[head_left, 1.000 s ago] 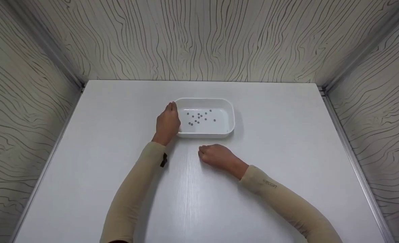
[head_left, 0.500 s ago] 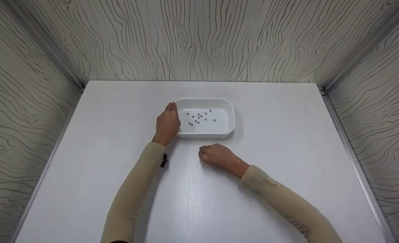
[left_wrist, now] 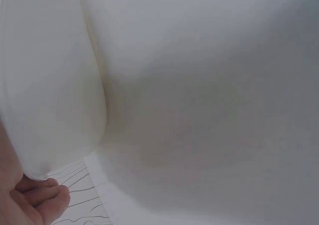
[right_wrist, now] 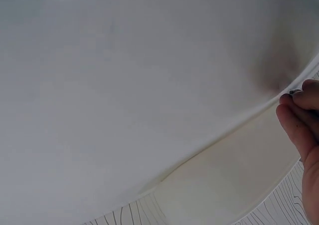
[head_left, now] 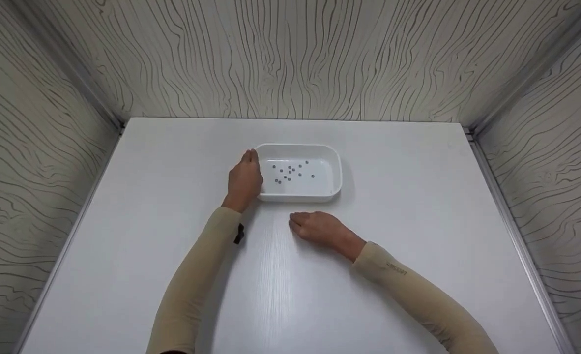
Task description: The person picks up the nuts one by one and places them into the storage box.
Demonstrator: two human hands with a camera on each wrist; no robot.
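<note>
A white rectangular tray (head_left: 334, 169) stands on the white table (head_left: 418, 196) and holds several small dark beads (head_left: 290, 172). My left hand (head_left: 245, 181) lies against the tray's left end, and its fingers (left_wrist: 42, 201) curl at the tray's (left_wrist: 45, 85) rim. Just in front of the tray, my right hand (head_left: 317, 227) rests on the table with its fingers curled. In the right wrist view, its fingertips (right_wrist: 299, 116) pinch a tiny dark bead (right_wrist: 294, 91) at the table surface, close to the tray's wall (right_wrist: 234, 170).
Wood-grain panels (head_left: 290, 59) close the table in at the back and on both sides. Bare white tabletop lies to the left, to the right and in front of the tray. A small black tag (head_left: 239, 234) sits on my left sleeve.
My right hand and forearm have shifted very slightly right and towards me. The left hand and the tray have not moved.
</note>
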